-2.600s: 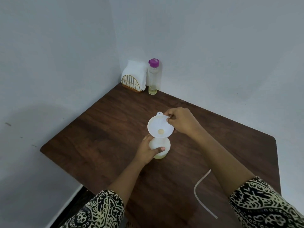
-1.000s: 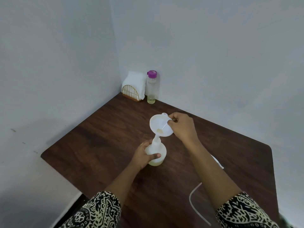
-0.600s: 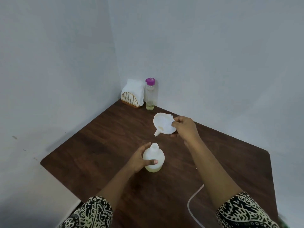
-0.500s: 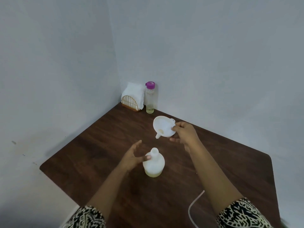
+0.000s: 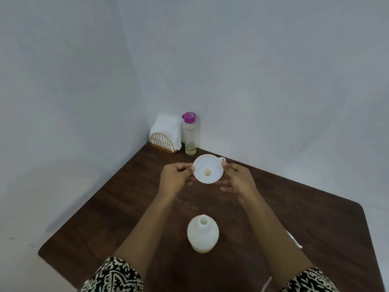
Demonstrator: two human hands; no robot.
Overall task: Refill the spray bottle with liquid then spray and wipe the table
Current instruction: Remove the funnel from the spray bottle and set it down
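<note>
Broadly, a dark wooden bench [image 5: 117, 207] is set into a corner of pale walls, and everything is carried on it or held above it. Patterned sleeves [image 5: 113, 275] are seen at the lower edge. Near the front, between the forearms, the white spray bottle [image 5: 203, 233] is stood upright with its neck open and no sprayer head fitted; a thin band of yellowish liquid is visible at its base, though the level behind the opaque wall cannot be told. At the far corner a clear bottle [image 5: 189, 133] with a purple cap is stood upright, with a small amount of pale yellow liquid at its bottom. Just beside it, on its left, a gold wire holder [image 5: 163, 142] is filled with white napkins. Above the bench's middle, a white funnel [image 5: 208, 171] is held by its rim, mouth facing up, by the left hand [image 5: 175, 179] on one side and the right hand [image 5: 237, 179] on the other, fingers pinched on the edge. Nothing is seen in its bowl. A thin white tube [image 5: 294, 241] is partly hidden behind the right forearm.
</note>
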